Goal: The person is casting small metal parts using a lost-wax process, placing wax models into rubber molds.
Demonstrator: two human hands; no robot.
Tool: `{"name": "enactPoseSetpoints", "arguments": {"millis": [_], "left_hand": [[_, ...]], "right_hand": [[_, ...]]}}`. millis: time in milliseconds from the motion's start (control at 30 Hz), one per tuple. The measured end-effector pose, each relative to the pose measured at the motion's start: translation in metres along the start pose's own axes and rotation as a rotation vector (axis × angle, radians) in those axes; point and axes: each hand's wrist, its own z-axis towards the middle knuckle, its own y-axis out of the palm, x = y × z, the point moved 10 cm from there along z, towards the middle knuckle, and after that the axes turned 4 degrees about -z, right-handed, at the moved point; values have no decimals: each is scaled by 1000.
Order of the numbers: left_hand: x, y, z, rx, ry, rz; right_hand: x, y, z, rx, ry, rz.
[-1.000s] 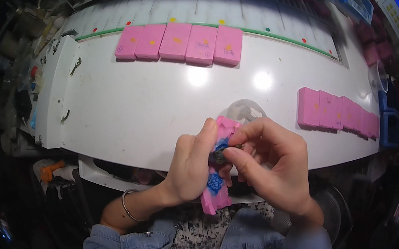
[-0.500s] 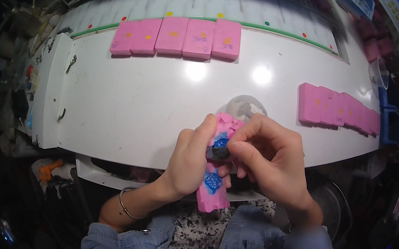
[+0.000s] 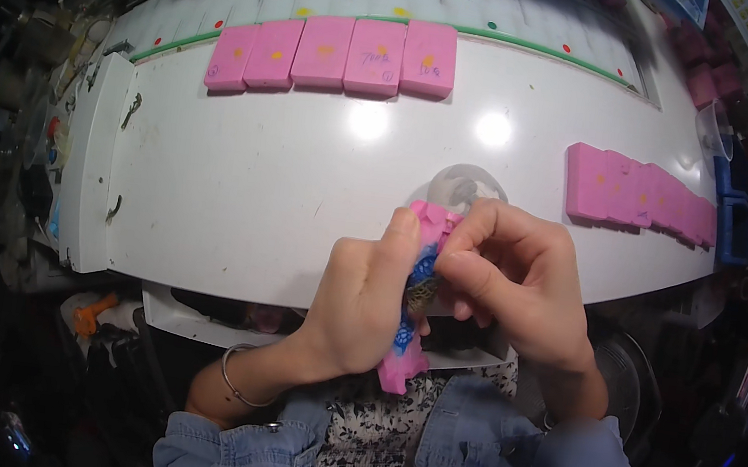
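Observation:
In front of my body, over the table's front edge, my left hand [image 3: 357, 297] is closed round a pink rubber mould [image 3: 406, 370] that is cut and bent apart. Blue patterned hollows [image 3: 403, 335] show on its inner faces, above and below the fold. Between them sits a dark, olive-toned lacy piece [image 3: 423, 294]. My right hand [image 3: 517, 284] is closed in a pinch, thumb and index tips together against the mould's right edge; what lies between those tips is hidden. Its other fingers curl below, beside the dark piece.
Beyond my hands stands a clear round dish [image 3: 469, 184] with whitish contents. A row of pink blocks [image 3: 324, 52] lies at the back of the white table [image 3: 212, 186], another row [image 3: 618, 189] at the right. An open drawer [image 3: 172, 321] sits under the front edge.
The mould has turned so that its inner faces show more narrowly. My right fingertips have shifted slightly up and right. The view has tilted a little.

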Motion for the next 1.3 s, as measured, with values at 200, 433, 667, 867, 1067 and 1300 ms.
{"name": "enactPoseSetpoints", "arguments": {"millis": [200,433,667,867,1067,1300], "left_hand": [[-41,5,5,-142,-281,-529],[-4,-11,-15,-151,125,-309],[4,-9,-25,-25,241,-331],[4,-10,-28,-17,254,-364],[12,-12,-30,12,294,-216],[21,-9,-33,-5,385,-94]], "right_hand": [[-4,4,-7,-74,-69,262],[-40,-7,-46,346,-548,-289],[-49,16,-62,378,-836,-714],[-47,21,-61,343,-824,-758],[-48,17,-62,426,-786,-815],[-46,16,-60,402,-670,-874]]}}
